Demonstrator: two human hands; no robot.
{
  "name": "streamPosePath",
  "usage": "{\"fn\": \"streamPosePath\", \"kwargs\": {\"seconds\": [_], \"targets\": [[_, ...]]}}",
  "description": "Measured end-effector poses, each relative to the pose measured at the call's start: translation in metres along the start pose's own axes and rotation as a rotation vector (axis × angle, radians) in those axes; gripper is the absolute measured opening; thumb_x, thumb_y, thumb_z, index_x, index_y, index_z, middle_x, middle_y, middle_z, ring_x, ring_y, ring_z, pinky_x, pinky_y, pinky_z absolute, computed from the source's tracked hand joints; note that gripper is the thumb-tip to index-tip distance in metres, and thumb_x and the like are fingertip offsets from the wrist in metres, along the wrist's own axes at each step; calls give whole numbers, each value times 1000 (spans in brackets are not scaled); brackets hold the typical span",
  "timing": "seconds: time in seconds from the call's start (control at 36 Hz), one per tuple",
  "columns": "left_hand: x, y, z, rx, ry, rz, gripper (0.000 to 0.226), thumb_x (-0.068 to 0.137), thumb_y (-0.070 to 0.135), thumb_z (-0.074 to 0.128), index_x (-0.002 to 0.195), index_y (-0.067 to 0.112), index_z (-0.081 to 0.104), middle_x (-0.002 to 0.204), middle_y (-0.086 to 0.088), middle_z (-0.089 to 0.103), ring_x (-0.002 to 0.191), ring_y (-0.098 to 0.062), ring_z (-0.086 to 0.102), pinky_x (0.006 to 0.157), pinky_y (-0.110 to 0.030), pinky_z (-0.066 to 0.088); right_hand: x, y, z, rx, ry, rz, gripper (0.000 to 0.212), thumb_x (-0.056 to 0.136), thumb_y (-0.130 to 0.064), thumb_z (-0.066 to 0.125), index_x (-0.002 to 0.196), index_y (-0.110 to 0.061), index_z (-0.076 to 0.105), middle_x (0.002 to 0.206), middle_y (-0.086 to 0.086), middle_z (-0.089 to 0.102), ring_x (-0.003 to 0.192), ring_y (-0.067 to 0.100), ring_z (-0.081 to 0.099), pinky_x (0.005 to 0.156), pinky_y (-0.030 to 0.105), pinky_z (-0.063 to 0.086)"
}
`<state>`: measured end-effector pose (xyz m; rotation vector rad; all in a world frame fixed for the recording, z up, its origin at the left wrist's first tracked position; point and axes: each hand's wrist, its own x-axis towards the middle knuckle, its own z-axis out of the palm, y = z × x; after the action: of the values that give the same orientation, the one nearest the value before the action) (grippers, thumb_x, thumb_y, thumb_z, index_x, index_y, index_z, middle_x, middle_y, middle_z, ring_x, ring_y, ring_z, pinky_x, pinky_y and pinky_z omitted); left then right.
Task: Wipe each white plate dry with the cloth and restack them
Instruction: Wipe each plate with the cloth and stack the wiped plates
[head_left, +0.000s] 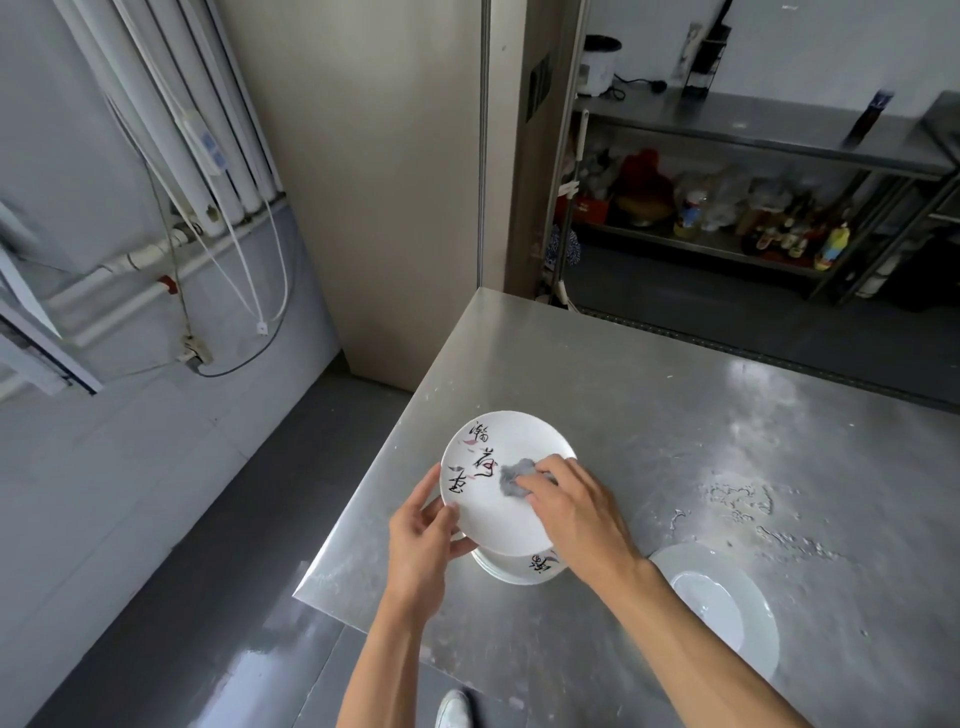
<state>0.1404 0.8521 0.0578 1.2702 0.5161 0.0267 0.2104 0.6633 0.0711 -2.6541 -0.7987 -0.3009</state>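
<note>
A white plate (485, 499) with black brush lettering is tilted up above a stack of white plates (519, 569) near the table's left corner. My left hand (423, 540) grips the plate's lower left rim, thumb on its face. My right hand (574, 512) presses a small grey cloth (514, 475) against the plate's face, fingers curled over the cloth. Most of the stack is hidden behind the held plate and my hands. Another white plate (748, 621), plain and wide-rimmed, lies flat on the table to the right, partly hidden by my right forearm.
The steel table (675, 426) has water marks and smears on its right half. Its left edge and near corner drop to a grey floor. A metal shelf unit (737, 244) with bottles stands at the back right. A shoe (453, 709) shows below.
</note>
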Motion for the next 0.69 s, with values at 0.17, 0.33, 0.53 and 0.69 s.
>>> {"fn": "streamPosePath", "kwargs": {"seconds": [0.17, 0.33, 0.53, 0.69], "targets": [[-8, 6, 1, 114, -119, -4, 56, 104, -1, 49, 143, 39, 57, 117, -3, 79, 104, -27, 76, 71, -33, 62, 11, 9, -5, -38, 53, 177, 31, 88, -17, 72, 117, -28, 70, 101, -1, 55, 87, 25, 57, 63, 33, 45], [-11, 11, 10, 138, -178, 18, 59, 100, 2, 49, 139, 45, 62, 120, -6, 77, 106, -22, 73, 83, -54, 65, 24, -11, -9, 131, 36, 125, 27, 91, -16, 70, 117, -21, 68, 111, 0, 57, 93, 24, 62, 67, 38, 54], [-6, 10, 1, -1, -43, 18, 51, 104, 1, 51, 144, 33, 57, 118, -7, 78, 107, -29, 76, 78, -43, 65, 12, -30, 4, 295, -182, -48, 24, 97, -23, 63, 120, -22, 71, 116, -3, 59, 108, 17, 59, 89, 37, 53], [-4, 8, -12, -109, 103, 10, 52, 103, -6, 47, 134, 34, 61, 113, -11, 79, 100, -37, 77, 70, -40, 64, -5, -19, 9, 223, -252, -61, 20, 98, -22, 57, 112, -25, 72, 111, -6, 58, 101, 15, 56, 81, 36, 54]]}}
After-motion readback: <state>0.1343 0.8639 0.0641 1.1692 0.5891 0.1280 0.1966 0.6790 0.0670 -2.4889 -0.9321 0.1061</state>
